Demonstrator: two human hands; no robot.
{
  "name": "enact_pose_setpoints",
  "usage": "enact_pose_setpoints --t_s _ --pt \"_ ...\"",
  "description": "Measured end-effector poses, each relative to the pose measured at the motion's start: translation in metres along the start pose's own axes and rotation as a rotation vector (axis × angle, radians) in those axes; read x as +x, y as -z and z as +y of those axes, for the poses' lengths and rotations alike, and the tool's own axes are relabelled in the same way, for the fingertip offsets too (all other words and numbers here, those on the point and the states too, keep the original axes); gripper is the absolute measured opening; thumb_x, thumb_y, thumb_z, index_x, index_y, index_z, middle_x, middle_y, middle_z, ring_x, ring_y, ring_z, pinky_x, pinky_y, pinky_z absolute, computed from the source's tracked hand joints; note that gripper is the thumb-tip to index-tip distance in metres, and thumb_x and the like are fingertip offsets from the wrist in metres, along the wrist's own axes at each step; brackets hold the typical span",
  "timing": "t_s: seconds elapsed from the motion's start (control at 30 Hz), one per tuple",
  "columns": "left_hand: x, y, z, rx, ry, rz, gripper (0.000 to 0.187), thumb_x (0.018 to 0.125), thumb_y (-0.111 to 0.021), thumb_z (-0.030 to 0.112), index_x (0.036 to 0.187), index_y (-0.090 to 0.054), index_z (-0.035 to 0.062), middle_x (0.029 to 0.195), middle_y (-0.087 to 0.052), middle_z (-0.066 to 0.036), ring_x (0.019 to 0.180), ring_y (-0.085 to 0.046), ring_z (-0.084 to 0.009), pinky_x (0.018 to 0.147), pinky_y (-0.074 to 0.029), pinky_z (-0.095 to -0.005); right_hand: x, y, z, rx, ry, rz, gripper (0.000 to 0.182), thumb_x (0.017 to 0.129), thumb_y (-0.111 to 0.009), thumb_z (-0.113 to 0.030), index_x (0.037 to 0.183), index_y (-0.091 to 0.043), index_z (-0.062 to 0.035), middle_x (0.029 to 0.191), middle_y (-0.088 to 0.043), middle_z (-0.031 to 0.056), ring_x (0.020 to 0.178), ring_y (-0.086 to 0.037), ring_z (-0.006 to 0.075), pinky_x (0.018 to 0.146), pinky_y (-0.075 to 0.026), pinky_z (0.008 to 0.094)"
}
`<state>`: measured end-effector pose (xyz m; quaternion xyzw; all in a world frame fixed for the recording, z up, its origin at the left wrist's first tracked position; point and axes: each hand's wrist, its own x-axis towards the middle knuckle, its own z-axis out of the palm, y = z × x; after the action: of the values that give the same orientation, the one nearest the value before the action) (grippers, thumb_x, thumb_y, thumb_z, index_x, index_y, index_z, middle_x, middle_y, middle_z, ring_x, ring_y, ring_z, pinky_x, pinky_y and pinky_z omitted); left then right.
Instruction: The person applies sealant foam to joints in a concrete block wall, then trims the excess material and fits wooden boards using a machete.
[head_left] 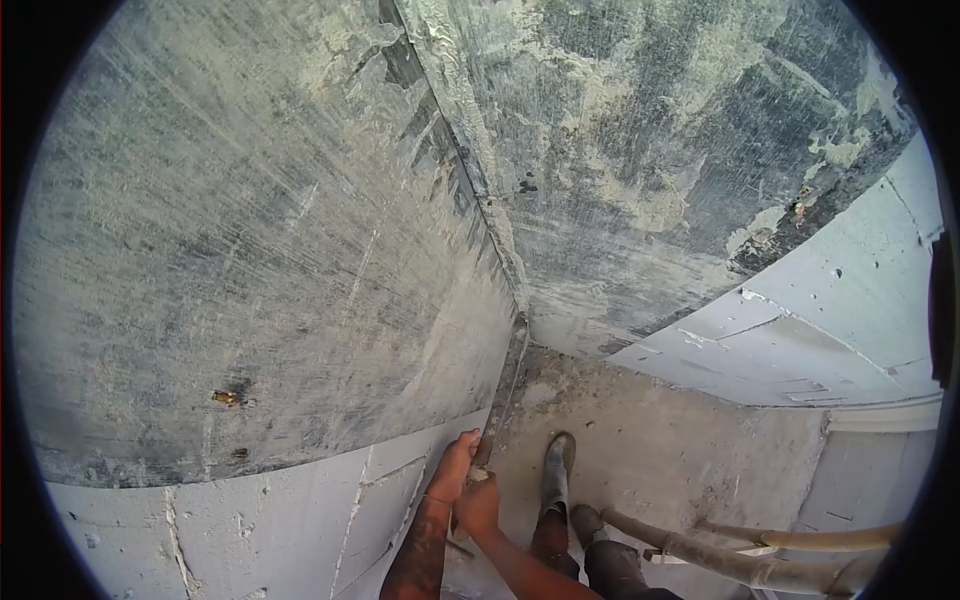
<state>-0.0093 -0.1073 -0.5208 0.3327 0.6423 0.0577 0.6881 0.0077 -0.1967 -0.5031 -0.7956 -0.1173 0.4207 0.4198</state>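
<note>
A long, narrow, plaster-smeared bar [510, 372] rises from my hands toward the inside corner, close along the foot of the left wall. My left hand [455, 466] is closed around its near end, right beside the pale wall blocks. Just below and to the right, my right hand [478, 506] is closed on the same end, where a pale lump shows above the fingers. The left wall [250, 250] is coated in grey, streaked plaster with a ragged edge along the corner joint [465, 160]. What the palms cover is hidden.
The right wall [640, 150] carries patchy plaster above white blocks [800, 330]. Brass-coloured fittings [226, 398] stick out of the left wall. My boot [558, 470] stands on the dusty concrete floor [680, 430]. Thick tan tubes [720, 560] cross at lower right.
</note>
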Motion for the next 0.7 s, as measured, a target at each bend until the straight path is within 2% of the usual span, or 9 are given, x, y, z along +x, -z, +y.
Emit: enact_pose_setpoints --t_s 0.07,0.1,0.13,0.27,0.37,0.43,0.53,0.63,0.7 --pt "-0.023 -0.016 -0.002 0.053 -0.007 0.022 0.043 0.078 -0.050 0.041 0.083 -0.058 -0.0004 0.072 -0.054 -0.004 0.068 -0.048 -0.0141 0.064 -0.038 -0.0269 -0.004 0.017 0.013 0.011 -0.043 -0.013 0.036 0.071 -0.061 -0.014 0.094 -0.045 0.0081 0.072 -0.059 0.0231 0.074 -0.060 0.0390 0.064 -0.047 0.0406" --pt "-0.015 -0.020 -0.025 0.096 0.031 0.035 0.032 0.081 -0.052 0.030 0.086 -0.058 -0.0008 0.072 -0.054 -0.003 0.066 -0.049 -0.0129 0.063 -0.039 -0.0262 -0.003 0.029 0.044 -0.006 -0.071 -0.097 0.039 0.070 -0.064 -0.017 0.094 -0.046 0.0074 0.072 -0.059 0.0225 0.074 -0.060 0.0384 0.065 -0.047 0.0401" --pt "-0.019 -0.032 -0.047 0.053 -0.082 0.012 0.029 0.082 -0.052 0.027 0.086 -0.058 -0.0009 0.073 -0.055 -0.003 0.067 -0.049 -0.0125 0.063 -0.039 -0.0263 0.000 0.048 0.063 -0.025 -0.101 -0.183 0.042 0.068 -0.066 -0.019 0.094 -0.047 0.0067 0.071 -0.059 0.0218 0.074 -0.060 0.0377 0.065 -0.047 0.0397" --pt "-0.063 -0.094 -0.095 -0.007 -0.261 -0.028 0.019 0.086 -0.051 0.018 0.083 -0.057 0.0007 0.071 -0.054 -0.001 0.061 -0.049 -0.0108 0.058 -0.040 -0.0236 -0.011 0.162 0.083 -0.296 0.103 -0.375 0.052 0.060 -0.073 -0.034 0.090 -0.050 0.0025 0.081 -0.060 0.0212 0.076 -0.059 0.0366 0.067 -0.046 0.0422" --pt "-0.114 -0.140 -0.104 -0.035 -0.224 0.015 0.022 0.084 -0.053 0.020 0.081 -0.057 -0.0016 0.069 -0.056 -0.002 0.061 -0.051 -0.0119 0.057 -0.042 -0.0267 -0.034 0.220 0.075 -0.582 0.154 -0.135 0.053 0.062 -0.072 -0.032 0.095 -0.046 0.0005 0.085 -0.058 0.0200 0.078 -0.058 0.0364 0.067 -0.046 0.0435" --pt "-0.135 -0.164 -0.105 0.276 -0.506 0.161 0.026 0.081 -0.057 0.023 0.079 -0.057 -0.0028 0.067 -0.059 -0.008 0.061 -0.055 -0.0164 0.058 -0.043 -0.0302 -0.050 0.241 0.074 -0.569 0.144 -0.121 0.051 0.063 -0.071 -0.031 0.095 -0.046 0.0006 0.084 -0.058 0.0203 0.078 -0.058 0.0369 0.067 -0.046 0.0440" --pt "-0.171 -0.195 -0.085 0.395 -0.586 0.251 0.028 0.078 -0.059 0.025 0.076 -0.057 -0.0024 0.067 -0.060 -0.013 0.062 -0.058 -0.0211 0.060 -0.044 -0.0323 -0.072 0.269 0.070 -0.545 0.119 -0.085 0.046 0.067 -0.067 -0.027 0.095 -0.045 0.0012 0.081 -0.058 0.0211 0.076 -0.058 0.0383 0.066 -0.046 0.0456" --pt "-0.193 -0.199 -0.072 0.670 -0.480 0.012 0.031 0.076 -0.061 0.029 0.073 -0.058 -0.0020 0.063 -0.061 -0.013 0.060 -0.060 -0.0207 0.059 -0.045 -0.0310 -0.090 0.310 0.061 -0.511 0.110 -0.045 0.044 0.068 -0.065 -0.024 0.097 -0.045 0.0016 0.079 -0.058 0.0220 0.074 -0.057 0.0391 0.066 -0.045 0.0466" --pt "-0.212 -0.200 -0.046 0.850 -0.308 -0.250 0.031 0.077 -0.060 0.031 0.073 -0.060 0.0006 0.067 -0.060 -0.014 0.063 -0.059 -0.0291 0.060 -0.045 -0.0359 -0.113 0.335 0.080 -0.499 0.129 -0.111 0.043 0.068 -0.063 -0.024 0.099 -0.047 0.0015 0.079 -0.058 0.0217 0.074 -0.057 0.0386 0.066 -0.045 0.0463"
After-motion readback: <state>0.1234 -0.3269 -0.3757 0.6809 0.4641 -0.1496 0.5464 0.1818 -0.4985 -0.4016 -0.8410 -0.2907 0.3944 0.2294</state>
